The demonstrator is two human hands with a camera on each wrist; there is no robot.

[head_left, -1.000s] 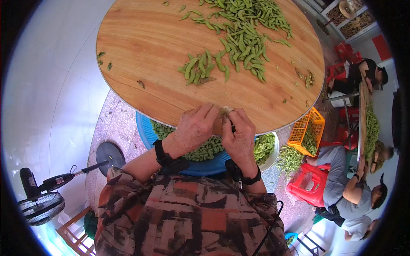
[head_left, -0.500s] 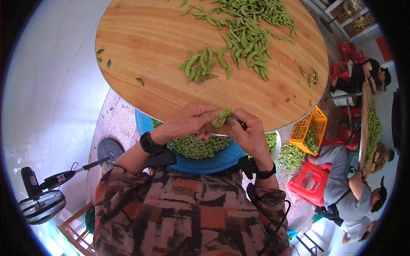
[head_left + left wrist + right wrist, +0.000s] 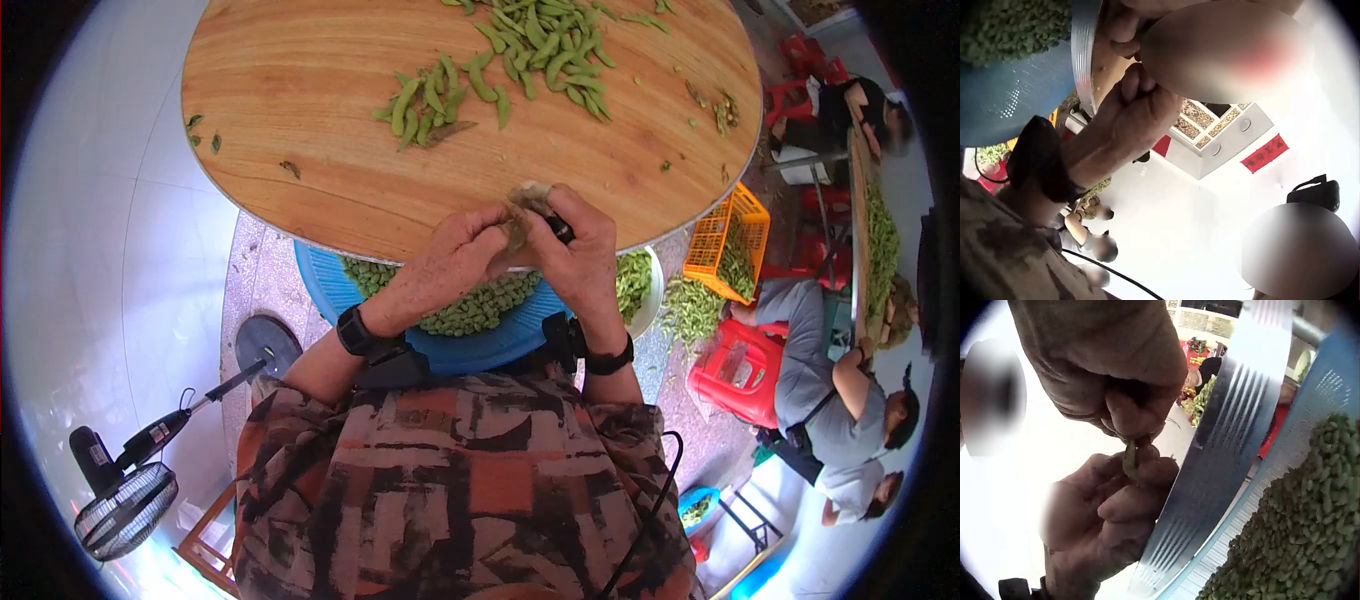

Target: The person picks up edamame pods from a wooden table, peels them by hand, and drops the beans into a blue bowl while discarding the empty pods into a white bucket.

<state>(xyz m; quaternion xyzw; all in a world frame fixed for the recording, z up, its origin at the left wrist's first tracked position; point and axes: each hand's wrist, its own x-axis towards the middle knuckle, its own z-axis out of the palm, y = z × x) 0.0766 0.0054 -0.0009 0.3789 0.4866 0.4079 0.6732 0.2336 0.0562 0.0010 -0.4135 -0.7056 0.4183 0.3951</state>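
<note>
Over the near edge of the round wooden table [image 3: 350, 195], both hands meet at a green bean pod [image 3: 1130, 459]. My left hand [image 3: 455, 255] pinches it between thumb and fingers. From the other side my right hand [image 3: 580, 250] grips it with curled fingers, a small dark object [image 3: 560, 230] at its thumb. The fingers hide most of the pod. Below the hands stands a blue basin [image 3: 440, 350] holding many shelled green beans [image 3: 480, 308]. Whole bean pods [image 3: 425, 105] lie in a small group on the tabletop, with a larger pile [image 3: 545, 45] beyond.
To the right are a bowl of pods [image 3: 632, 285], a yellow crate [image 3: 707, 245] and a red stool [image 3: 738, 372]. Pods lie on the floor beside the crate. People sit at another table at the far right. A fan [image 3: 125, 505] stands at the lower left.
The hands parted slightly around the pod half a second ago; now they are closer together, fingers covering more of it. The head view has shifted, so the table sits higher in it.
</note>
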